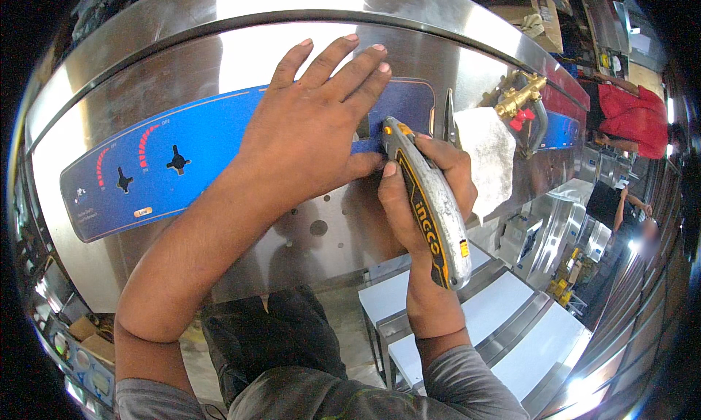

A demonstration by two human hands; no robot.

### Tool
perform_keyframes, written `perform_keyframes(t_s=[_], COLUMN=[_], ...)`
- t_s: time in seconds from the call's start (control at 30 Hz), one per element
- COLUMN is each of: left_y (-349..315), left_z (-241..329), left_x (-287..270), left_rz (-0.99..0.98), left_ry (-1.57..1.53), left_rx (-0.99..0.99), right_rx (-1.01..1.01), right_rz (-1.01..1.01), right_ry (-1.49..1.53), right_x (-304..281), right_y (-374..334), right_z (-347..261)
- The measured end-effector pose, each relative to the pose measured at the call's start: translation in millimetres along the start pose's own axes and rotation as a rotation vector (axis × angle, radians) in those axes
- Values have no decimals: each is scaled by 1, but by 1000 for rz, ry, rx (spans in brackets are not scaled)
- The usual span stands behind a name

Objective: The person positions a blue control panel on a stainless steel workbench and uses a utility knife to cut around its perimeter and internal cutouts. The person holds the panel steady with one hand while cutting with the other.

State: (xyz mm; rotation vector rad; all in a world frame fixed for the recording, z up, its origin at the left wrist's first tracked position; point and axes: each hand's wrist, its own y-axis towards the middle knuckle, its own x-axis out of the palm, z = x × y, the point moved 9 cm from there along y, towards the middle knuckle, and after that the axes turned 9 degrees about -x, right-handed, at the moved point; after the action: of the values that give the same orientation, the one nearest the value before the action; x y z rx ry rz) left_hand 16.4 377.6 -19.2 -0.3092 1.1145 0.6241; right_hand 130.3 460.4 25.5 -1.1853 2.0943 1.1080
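A long blue control label (212, 146) with cross-shaped cutouts lies on a shiny steel panel (255, 263). My left hand (310, 128) rests flat on the label, its fingers stretched toward the far edge and its thumb pointing right. Gripped in my right hand (398, 212) is a grey, yellow and black utility knife (431, 208). Its front end is at the label beside a cutout, close to my left thumb; the blade itself is hard to make out. My left hand hides the middle of the label. Small round holes show in the steel below.
Right of the label lie a white cloth (488, 161), a pointed metal tool (450, 120) and a brass valve (522, 95) with a red part. White-topped tables (496, 318) stand lower right. Two people, one in a red shirt (634, 117) and one in dark clothing (606, 204), are farther right.
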Motion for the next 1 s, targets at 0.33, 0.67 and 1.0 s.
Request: perform_keyframes(t_s=[0.33,0.67,1.0], left_y=[-2,0,-1], left_z=[-1,-1,-1], left_x=[-1,-1,-2], left_rz=[30,15,37], left_ry=[-49,-47,-44], left_rx=[11,6,16], right_rx=[-24,-10,93], right_rz=[86,-11,72], right_ry=[20,-28,-36], right_x=[-8,0,-11], right_y=[-2,1,-9], right_z=[-4,-2,2])
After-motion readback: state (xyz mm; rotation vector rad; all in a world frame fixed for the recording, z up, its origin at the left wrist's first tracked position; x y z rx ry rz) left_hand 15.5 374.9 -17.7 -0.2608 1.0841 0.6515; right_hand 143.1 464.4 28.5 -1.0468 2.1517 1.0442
